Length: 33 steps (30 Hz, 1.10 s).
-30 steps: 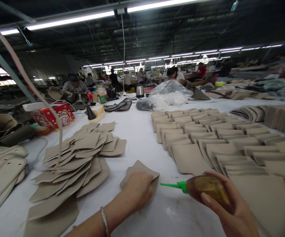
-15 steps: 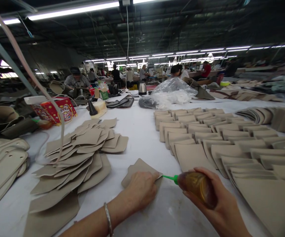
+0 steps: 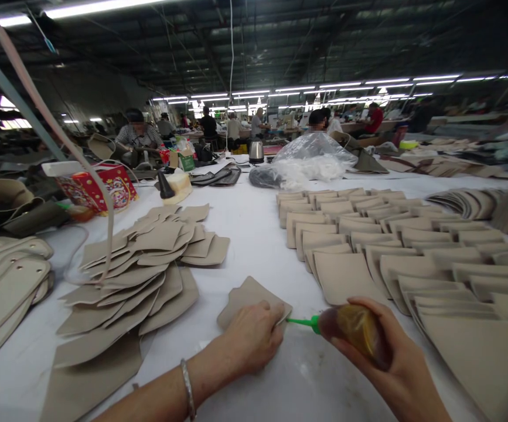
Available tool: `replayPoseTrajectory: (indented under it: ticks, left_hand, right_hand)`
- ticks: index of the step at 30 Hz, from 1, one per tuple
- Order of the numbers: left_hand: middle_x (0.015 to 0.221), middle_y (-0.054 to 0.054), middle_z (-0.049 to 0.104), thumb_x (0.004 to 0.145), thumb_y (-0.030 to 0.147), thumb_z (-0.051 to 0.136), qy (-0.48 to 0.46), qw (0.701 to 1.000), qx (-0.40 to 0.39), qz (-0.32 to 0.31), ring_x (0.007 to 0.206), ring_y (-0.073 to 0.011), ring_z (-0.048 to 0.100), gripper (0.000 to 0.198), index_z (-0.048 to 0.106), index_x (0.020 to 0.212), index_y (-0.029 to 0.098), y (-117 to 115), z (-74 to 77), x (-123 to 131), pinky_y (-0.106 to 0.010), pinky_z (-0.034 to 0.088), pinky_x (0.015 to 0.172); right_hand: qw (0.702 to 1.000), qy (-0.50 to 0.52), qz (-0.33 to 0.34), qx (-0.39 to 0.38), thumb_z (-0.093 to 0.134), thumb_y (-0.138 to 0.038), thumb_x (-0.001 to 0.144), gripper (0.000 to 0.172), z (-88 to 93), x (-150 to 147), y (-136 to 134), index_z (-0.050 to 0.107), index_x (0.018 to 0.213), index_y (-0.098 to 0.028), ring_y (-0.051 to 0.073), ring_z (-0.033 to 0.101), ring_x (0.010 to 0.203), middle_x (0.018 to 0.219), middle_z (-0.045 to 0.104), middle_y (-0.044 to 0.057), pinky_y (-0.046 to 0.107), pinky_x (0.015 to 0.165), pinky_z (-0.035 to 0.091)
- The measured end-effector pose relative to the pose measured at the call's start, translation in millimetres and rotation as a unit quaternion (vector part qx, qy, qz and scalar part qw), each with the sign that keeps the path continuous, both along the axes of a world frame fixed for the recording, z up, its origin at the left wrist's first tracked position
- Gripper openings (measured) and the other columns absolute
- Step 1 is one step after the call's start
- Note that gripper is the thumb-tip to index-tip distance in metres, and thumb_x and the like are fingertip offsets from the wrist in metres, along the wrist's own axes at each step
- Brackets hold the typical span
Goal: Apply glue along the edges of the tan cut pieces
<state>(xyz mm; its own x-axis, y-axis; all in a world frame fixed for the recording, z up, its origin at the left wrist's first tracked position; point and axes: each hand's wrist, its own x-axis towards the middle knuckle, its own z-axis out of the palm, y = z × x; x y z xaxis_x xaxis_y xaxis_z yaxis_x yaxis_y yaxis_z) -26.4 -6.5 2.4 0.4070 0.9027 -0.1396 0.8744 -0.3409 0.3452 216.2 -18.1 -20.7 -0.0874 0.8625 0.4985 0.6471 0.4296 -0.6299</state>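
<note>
The left hand [image 3: 256,337] bends over a tan piece [image 3: 249,298], its fingers close together and curled at the right side. The piece lies on the white table [image 3: 254,234], between a messy pile [image 3: 161,237] and neat rows [image 3: 345,275]. I think the hand presses there so the piece can't slide. I can't see all the fingertips.

The right hand [image 3: 389,357] has its fingers and thumb wrapped around a brown bottle [image 3: 350,331]. The bottle lies on its side in the hand, maybe so its thin green tip [image 3: 302,322] can reach the edge of the piece. I can't tell if the tip touches it.

One second ago, the tip is apart from the piece. Now it is right at the right edge, near the left fingers, a little below the corner. The pile and the rows look the same.
</note>
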Motion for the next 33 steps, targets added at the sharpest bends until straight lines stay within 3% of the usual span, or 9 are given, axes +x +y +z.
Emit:
replayPoseTrajectory:
  ticks: [5, 11, 15, 20, 25, 29, 33]
  left_hand:
    - [0.083, -0.004, 0.06, 0.087, 0.021, 0.036, -0.01, 1.0, -0.003, 0.0, 0.076, -0.0221, 0.06, 0.024, 0.056, 0.098, 0.024, -1, 1.4, -2, -0.03, 0.043, 0.067]
    - [0.086, -0.004, 0.061, 0.088, 0.022, 0.036, -0.016, 1.0, -0.003, 0.007, 0.078, -0.0223, 0.06, 0.029, 0.057, 0.108, 0.024, -1, -3.5, -4, -0.03, 0.044, 0.069]
    - [0.089, -0.005, 0.061, 0.09, 0.023, 0.035, -0.026, 1.0, -0.005, 0.002, 0.081, -0.0229, 0.061, 0.034, 0.056, 0.116, 0.025, -3, -4.1, -5, -0.031, 0.045, 0.072]
    - [0.092, -0.005, 0.062, 0.091, 0.023, 0.034, -0.041, 0.999, -0.006, -0.002, 0.083, -0.0226, 0.061, 0.039, 0.054, 0.125, 0.025, -3, -5.1, -8, -0.031, 0.046, 0.075]
    - [0.095, -0.006, 0.062, 0.091, 0.022, 0.034, -0.051, 0.999, -0.013, -0.006, 0.088, -0.0232, 0.061, 0.043, 0.052, 0.13, 0.025, -3, -6.3, -11, -0.033, 0.047, 0.08]
    - [0.095, -0.006, 0.062, 0.092, 0.022, 0.033, -0.057, 0.998, -0.01, -0.009, 0.088, -0.0231, 0.061, 0.044, 0.05, 0.132, 0.024, -4, -7.7, -11, -0.032, 0.047, 0.08]
    - [0.094, -0.006, 0.061, 0.093, 0.023, 0.033, -0.055, 0.998, -0.005, -0.004, 0.087, -0.023, 0.061, 0.043, 0.05, 0.132, 0.023, -5, -8.7, -12, -0.032, 0.047, 0.079]
  right_hand:
    - [0.998, 0.043, -0.046, -0.02, 0.068, -0.053, 0.08, 0.047, -3.9, 2, 4, 0.052, 0.118, -0.029, 0.025, 0.061, 0.093, 0.11, 0.06, 0.003, 0.034, 0.082, 0.049]
    - [0.992, 0.078, 0.018, -0.093, 0.068, -0.051, 0.083, 0.045, -8.4, 2, 0, 0.051, 0.118, -0.03, 0.022, 0.062, 0.091, 0.106, 0.06, 0.001, 0.028, 0.08, 0.05]
    - [0.993, 0.077, -0.015, -0.089, 0.07, -0.052, 0.081, 0.049, -10.4, 5, -2, 0.051, 0.119, -0.029, 0.022, 0.062, 0.089, 0.106, 0.06, 0.002, 0.027, 0.078, 0.051]
    - [0.99, 0.075, 0.041, -0.109, 0.066, -0.049, 0.085, 0.044, -11.7, 3, -9, 0.049, 0.121, -0.03, 0.021, 0.062, 0.095, 0.109, 0.059, 0.001, 0.025, 0.083, 0.05]
    - [0.99, 0.09, 0.012, -0.106, 0.068, -0.05, 0.084, 0.044, -12.9, 0, -13, 0.05, 0.119, -0.028, 0.021, 0.062, 0.09, 0.106, 0.06, 0.001, 0.024, 0.08, 0.05]
    - [0.985, 0.094, 0.061, -0.132, 0.065, -0.049, 0.085, 0.042, -13.8, -6, -22, 0.049, 0.119, -0.029, 0.021, 0.061, 0.095, 0.108, 0.06, 0.001, 0.022, 0.081, 0.048]
    - [0.982, 0.123, 0.016, -0.142, 0.065, -0.05, 0.085, 0.043, -12.0, -11, -29, 0.05, 0.119, -0.028, 0.021, 0.059, 0.098, 0.11, 0.058, 0.001, 0.024, 0.087, 0.045]
